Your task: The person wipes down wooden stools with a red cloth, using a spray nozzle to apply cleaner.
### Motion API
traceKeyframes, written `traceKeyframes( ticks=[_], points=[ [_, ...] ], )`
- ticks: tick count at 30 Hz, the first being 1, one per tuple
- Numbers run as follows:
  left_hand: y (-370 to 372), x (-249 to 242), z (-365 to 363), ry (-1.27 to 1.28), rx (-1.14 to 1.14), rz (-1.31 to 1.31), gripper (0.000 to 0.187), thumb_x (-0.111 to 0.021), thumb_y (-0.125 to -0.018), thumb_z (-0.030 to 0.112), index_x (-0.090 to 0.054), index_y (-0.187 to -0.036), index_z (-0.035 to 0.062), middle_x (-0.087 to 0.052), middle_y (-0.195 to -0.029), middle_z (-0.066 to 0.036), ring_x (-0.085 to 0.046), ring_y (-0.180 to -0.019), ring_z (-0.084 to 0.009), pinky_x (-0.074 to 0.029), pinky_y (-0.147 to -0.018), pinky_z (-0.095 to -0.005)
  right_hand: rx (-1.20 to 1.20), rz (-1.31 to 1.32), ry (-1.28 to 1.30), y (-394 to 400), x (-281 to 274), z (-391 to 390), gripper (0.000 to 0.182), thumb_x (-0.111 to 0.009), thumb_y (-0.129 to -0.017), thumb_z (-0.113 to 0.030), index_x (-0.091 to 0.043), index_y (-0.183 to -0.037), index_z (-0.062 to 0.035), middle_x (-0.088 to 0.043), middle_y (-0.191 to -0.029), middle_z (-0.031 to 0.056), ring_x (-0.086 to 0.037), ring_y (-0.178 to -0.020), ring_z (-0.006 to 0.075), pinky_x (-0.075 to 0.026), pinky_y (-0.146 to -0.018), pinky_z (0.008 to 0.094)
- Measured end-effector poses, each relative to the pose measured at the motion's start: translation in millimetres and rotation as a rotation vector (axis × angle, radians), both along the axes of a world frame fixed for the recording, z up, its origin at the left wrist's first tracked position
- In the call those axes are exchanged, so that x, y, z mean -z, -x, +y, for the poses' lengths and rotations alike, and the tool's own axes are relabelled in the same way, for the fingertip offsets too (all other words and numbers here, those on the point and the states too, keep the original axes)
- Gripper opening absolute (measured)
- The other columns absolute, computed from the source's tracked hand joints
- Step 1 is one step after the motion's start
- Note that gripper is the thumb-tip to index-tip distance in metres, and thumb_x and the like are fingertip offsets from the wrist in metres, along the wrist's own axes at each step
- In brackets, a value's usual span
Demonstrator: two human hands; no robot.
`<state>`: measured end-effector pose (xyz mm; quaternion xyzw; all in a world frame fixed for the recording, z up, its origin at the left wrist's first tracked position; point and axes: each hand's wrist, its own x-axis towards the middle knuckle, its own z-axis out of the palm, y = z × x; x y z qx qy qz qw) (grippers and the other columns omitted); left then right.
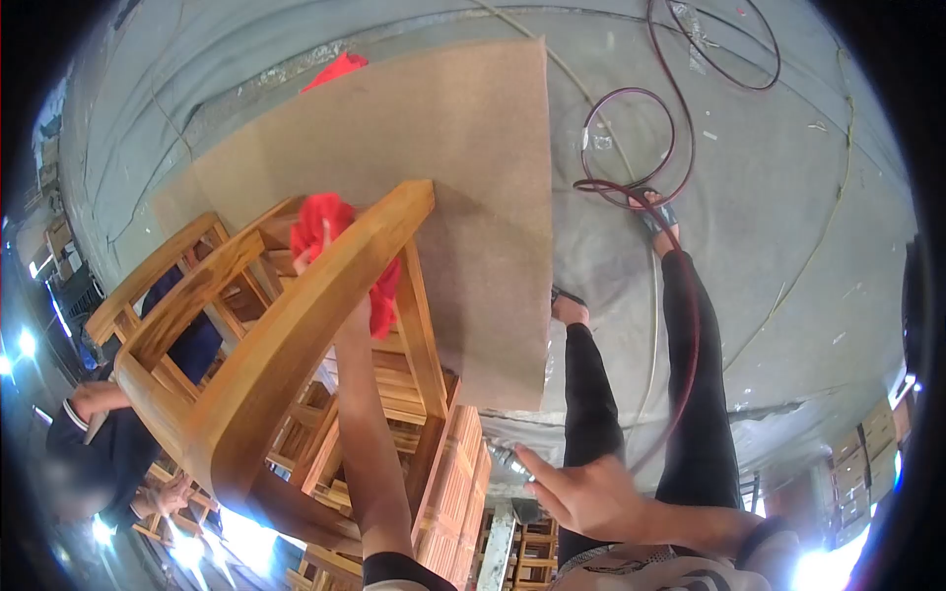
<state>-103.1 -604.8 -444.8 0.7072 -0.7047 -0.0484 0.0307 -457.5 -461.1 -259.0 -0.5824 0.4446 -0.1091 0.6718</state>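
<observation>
The person's left hand (303, 260) had its fingers closed on a red cloth (320, 219), mostly hidden from me behind the broad, pale-brown rail (305, 325) of a wooden chair. The cloth showed on both sides of that rail, bunched on the far side and hanging in a loose fold on the near one, so it lay right against the wood. The forearm came up past the chair's slats, the wrist just beside the rail.

The right hand (596, 497) was away from the chair, held low in front of the body. Its thumb and forefinger stood a little apart, the others loosely curled, and I could see nothing in its grasp. A dark red hose (693, 335) ran down past the legs and out of sight behind that hand; further off it lay in loops on the grey floor (769, 197), one of them by a sandalled foot (662, 219).

A brown sheet (493, 128) was spread on the floor beside the chair, with another red piece (337, 69) at its far edge. Stacked wooden slats (458, 483) stood near the left forearm. Across the chair, a co-worker (94, 463) in dark clothes had one hand close to its frame.
</observation>
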Motion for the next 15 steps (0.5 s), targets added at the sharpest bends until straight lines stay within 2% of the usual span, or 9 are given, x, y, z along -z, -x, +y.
traceKeyframes(
  ticks=[2, 5, 9, 15],
  points=[
    [-10.1, -4.9, -19.4, 0.203, -0.033, -0.066, 0.043, -0.058, -0.090, 0.025, -0.058, -0.127, 0.0028, -0.060, -0.116, -0.027, -0.058, -0.105, -0.0437, -0.044, -0.091, -0.0518, 0.012, 0.004, -0.009, -0.4, 1.7, -2.0, 0.057, -0.062, -0.092, -0.024, -0.045, -0.142, -0.0028, -0.060, -0.055, 0.0029, -0.055, -0.040, 0.0217, -0.040, -0.037, 0.0354],
    [-102.1, 24.6, -43.4, 0.112, -0.540, -0.073, 0.037, -0.058, -0.088, 0.024, -0.064, -0.120, 0.0085, -0.059, -0.111, -0.021, -0.062, -0.096, -0.0437, -0.048, -0.083, -0.0500, 0.024, 0.003, -0.022, -0.3, 0.3, -0.9, 0.057, -0.062, -0.092, -0.024, -0.045, -0.142, -0.0033, -0.060, -0.055, 0.0030, -0.055, -0.039, 0.0218, -0.040, -0.037, 0.0355],
    [-79.1, 11.0, -37.2, 0.195, -0.512, -0.201, 0.040, -0.059, -0.085, 0.029, -0.064, -0.119, 0.0095, -0.065, -0.107, -0.022, -0.063, -0.097, -0.0428, -0.049, -0.084, -0.0493, 0.030, -0.015, -0.009, 8.2, -3.4, -5.4, 0.057, -0.061, -0.092, -0.025, -0.044, -0.142, -0.0043, -0.061, -0.056, 0.0032, -0.054, -0.038, 0.0229, -0.040, -0.036, 0.0361],
    [-16.3, -6.4, 16.5, 0.000, -0.243, -0.157, 0.040, -0.059, -0.084, 0.031, -0.064, -0.117, 0.0086, -0.066, -0.108, -0.022, -0.064, -0.098, -0.0422, -0.049, -0.084, -0.0493, 0.039, -0.024, -0.014, 11.0, -4.3, -13.4, 0.056, -0.061, -0.093, -0.026, -0.045, -0.142, -0.0044, -0.062, -0.057, 0.0031, -0.054, -0.038, 0.0228, -0.039, -0.035, 0.0362]
  ],
)
